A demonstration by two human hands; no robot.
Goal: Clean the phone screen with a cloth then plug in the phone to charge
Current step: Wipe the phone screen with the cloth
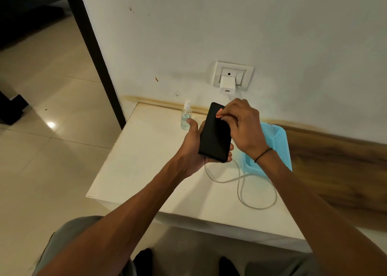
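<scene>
The phone is held above the white table, dark screen up, tilted so its top end points toward the wall; the left hand cradles it from below, thumb curled along its left edge and fingertips wrapped around the right edge near the lower end; the right hand sits over the upper right part of the screen with fingers curled together, pinching a small pink-orange cloth against the glass, only a sliver of which shows past the fingers; a thin dark band circles the right wrist; below the phone a white cable lies in loose loops on the table top, one end running up behind the hands where I cannot tell what it meets; just right of the hands stands a light blue perforated basket, partly hidden by the right forearm, and what it holds cannot be seen; behind the phone, near the wall, stands a small clear spray bottle with a white nozzle, holding clear liquid to roughly half its height; on the wall above, a white charger sits plugged into a white socket plate; pale floor tiles spread to the left of the table.
</scene>
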